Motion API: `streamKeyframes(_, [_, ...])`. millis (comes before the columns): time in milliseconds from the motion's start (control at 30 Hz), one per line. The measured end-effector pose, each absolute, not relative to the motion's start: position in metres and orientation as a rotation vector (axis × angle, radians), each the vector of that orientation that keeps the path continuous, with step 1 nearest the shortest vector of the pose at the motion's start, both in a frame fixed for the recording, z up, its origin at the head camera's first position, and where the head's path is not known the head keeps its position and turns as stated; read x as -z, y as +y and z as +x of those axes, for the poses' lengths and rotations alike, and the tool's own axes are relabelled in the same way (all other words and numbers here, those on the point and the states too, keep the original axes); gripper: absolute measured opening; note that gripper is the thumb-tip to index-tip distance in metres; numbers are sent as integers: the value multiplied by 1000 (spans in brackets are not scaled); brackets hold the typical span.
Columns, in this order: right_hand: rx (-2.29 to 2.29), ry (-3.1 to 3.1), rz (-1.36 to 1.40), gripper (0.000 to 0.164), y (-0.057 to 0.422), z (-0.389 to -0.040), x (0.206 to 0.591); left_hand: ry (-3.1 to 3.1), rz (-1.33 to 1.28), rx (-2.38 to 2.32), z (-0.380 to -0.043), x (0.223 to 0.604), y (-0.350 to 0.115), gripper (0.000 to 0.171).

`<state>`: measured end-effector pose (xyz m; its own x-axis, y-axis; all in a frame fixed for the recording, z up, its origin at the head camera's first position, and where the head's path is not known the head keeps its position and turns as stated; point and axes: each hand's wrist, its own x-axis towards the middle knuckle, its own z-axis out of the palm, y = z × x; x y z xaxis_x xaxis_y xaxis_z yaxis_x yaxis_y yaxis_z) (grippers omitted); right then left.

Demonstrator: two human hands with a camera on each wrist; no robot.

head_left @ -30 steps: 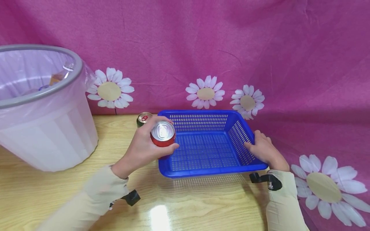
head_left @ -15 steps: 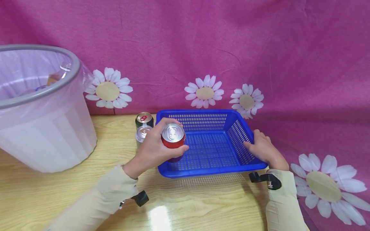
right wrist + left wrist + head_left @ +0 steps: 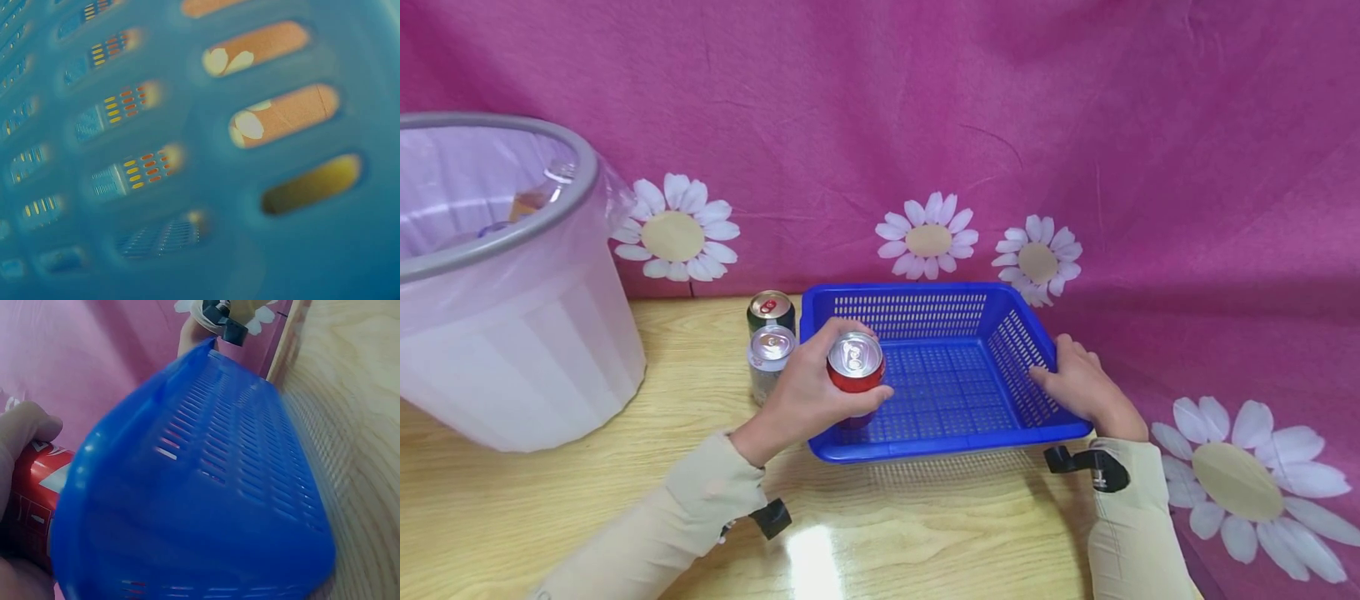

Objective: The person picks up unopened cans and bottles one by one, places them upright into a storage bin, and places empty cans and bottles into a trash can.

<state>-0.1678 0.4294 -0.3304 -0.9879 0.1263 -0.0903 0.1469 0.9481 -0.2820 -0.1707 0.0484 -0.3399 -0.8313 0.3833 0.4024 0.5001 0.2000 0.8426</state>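
In the head view my left hand (image 3: 808, 392) grips an upright red can (image 3: 855, 379) by its sides, inside the left end of a blue plastic basket (image 3: 940, 446). The can's lower part is partly hidden by the hand, so whether it touches the basket floor I cannot tell. My right hand (image 3: 1086, 387) holds the basket's right rim, thumb on the inner side and fingers outside. The left wrist view has the red can (image 3: 37, 481) behind the basket wall (image 3: 187, 519). Only the slotted basket wall (image 3: 206, 181) fills the right wrist view.
Left of the basket stand a silver-white can (image 3: 767, 367) and, behind it, a dark green can (image 3: 771, 310). A white bin (image 3: 527, 350) with a grey rim and clear liner is at far left. Behind the wooden table (image 3: 700, 383) hangs a pink flowered cloth (image 3: 820, 125).
My left hand has carried the red can rightward over the basket's left rim and lowered it inside, uncovering the silver-white can. The right hand stays on the rim.
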Motion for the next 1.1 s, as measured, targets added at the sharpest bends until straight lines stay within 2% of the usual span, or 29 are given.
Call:
streamKeyframes(933, [459, 3036, 212, 53, 429, -170, 331, -2548, -926, 1518, -175, 349, 54, 63])
streamKeyframes(1100, [457, 3031, 206, 52, 430, -169, 331, -2606, -918, 1467, -176, 350, 59, 59])
